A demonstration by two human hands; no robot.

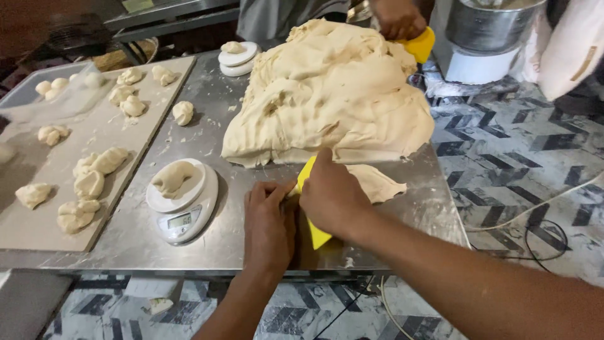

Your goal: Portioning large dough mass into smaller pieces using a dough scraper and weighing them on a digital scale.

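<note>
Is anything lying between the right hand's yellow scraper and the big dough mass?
Nothing visible. The right hand holds the yellow scraper right at the front edge of the dough mass, and the left hand rests beside it on the steel table.

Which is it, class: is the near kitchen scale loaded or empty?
Loaded. A curved piece of dough rests on the round white platform of the scale, and its small display is lit.
</note>
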